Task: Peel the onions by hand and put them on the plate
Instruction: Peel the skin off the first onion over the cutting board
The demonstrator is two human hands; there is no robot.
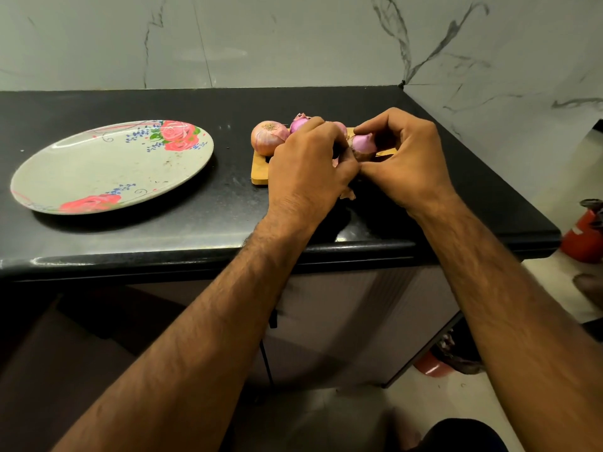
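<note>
**Both hands grip one onion over the board**

A partly peeled onion (363, 143), pink with a brownish base, sits between both hands just above the wooden board (259, 172). The left hand (310, 164) curls round its left side. The right hand (404, 158) pinches it from the right, forefinger on top and thumb underneath. Beyond the left hand, at the board's far edge, a brown-skinned onion (269, 137) lies just beside a pink onion (299, 124). A scrap of peel (347, 194) lies on the black counter (212, 216) below the hands. The flowered plate (98, 171) rests well apart to the left on the same counter. A red cylinder (584, 233) stands on the floor at right.
</note>
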